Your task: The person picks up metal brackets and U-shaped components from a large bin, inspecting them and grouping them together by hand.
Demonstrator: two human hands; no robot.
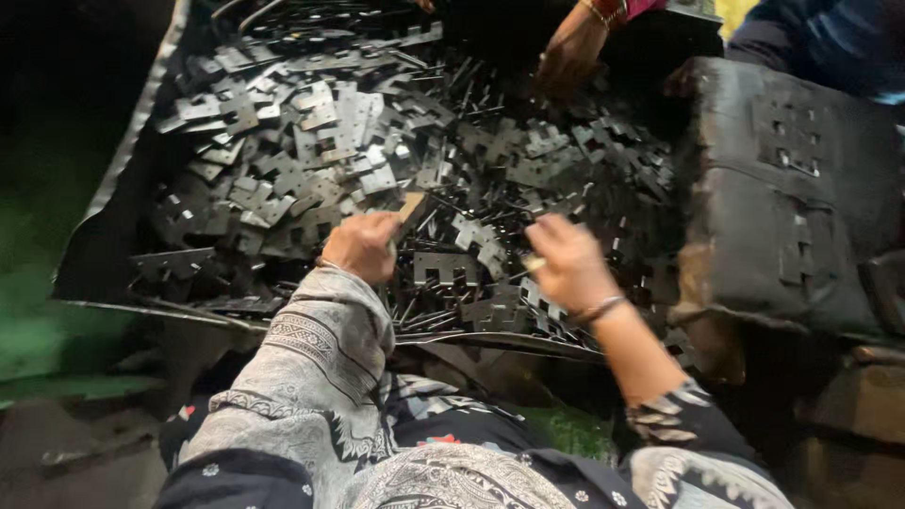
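A wide dark sheet (104, 245) sags under a heap of flat, notched metal plates (358, 141) that fills most of the scene. At right stands a worn black block (792, 188) bearing a few of the same plates. Near the front, the person's left hand (363, 245) is clenched around a small plate (412, 207), whose long axis tilts up and to the right, its free end pointing toward the far right. The right hand (566, 259) hovers close over the near edge of the heap, fingers curled; whether it grips anything cannot be told. At the far side, another person's hand (566, 57) reaches into the pile.
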